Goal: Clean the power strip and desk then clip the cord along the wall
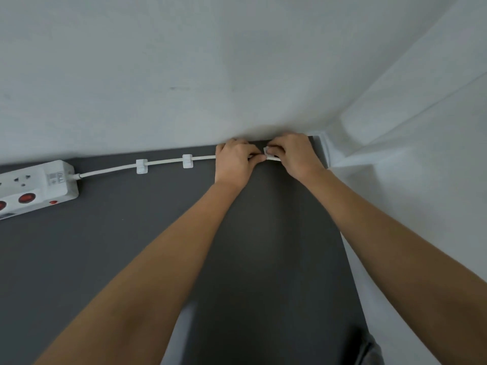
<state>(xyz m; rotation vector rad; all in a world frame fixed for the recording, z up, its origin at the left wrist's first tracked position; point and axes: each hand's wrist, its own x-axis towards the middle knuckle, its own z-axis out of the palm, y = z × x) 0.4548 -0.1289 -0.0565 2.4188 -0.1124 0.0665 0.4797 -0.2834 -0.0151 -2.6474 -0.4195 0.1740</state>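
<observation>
Cord runs from power strip along the grey counter through two clips, both hands, left and right, pinching it at a third clip near the wall.

The bench under my arms is plain dark grey. On it, the power strip is white with red round switches and a small grey-printed label. Its cord is white, as are the two clips beside the strip. The wall above the bench is pale grey-white.
</observation>
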